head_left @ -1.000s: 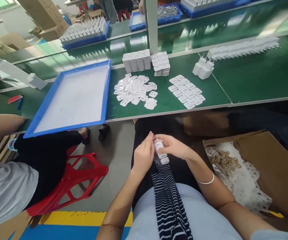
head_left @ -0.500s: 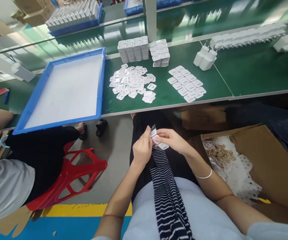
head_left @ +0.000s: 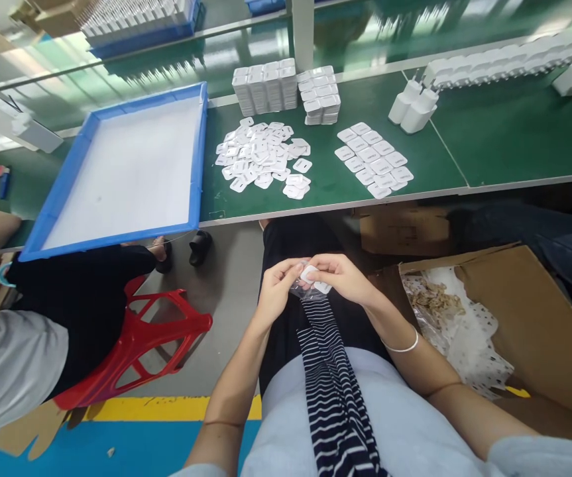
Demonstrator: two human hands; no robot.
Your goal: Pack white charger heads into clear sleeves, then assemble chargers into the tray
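Note:
Over the lap, my left hand (head_left: 278,288) pinches a clear plastic film at its left side. My right hand (head_left: 343,277) is closed on small white rounded cards (head_left: 322,287) at the film's right side. The two hands nearly touch. On the green bench beyond them lies a loose heap of similar white cards (head_left: 260,156). To its right, more cards (head_left: 375,159) are laid flat in slanted rows. Behind the heap stand a large block of stacked cards (head_left: 266,89) and a smaller one (head_left: 320,96).
A blue-rimmed tray (head_left: 197,159) overhangs the bench edge at left. White plug adapters (head_left: 415,109) stand at right. An open carton (head_left: 544,318) holds plastic scraps beside my right arm. A person sits at left on a red stool (head_left: 166,331).
My left hand has shifted and turned, its fingers now pointing right along the film. The upper card between the hands is now mostly hidden. The view has tilted slightly.

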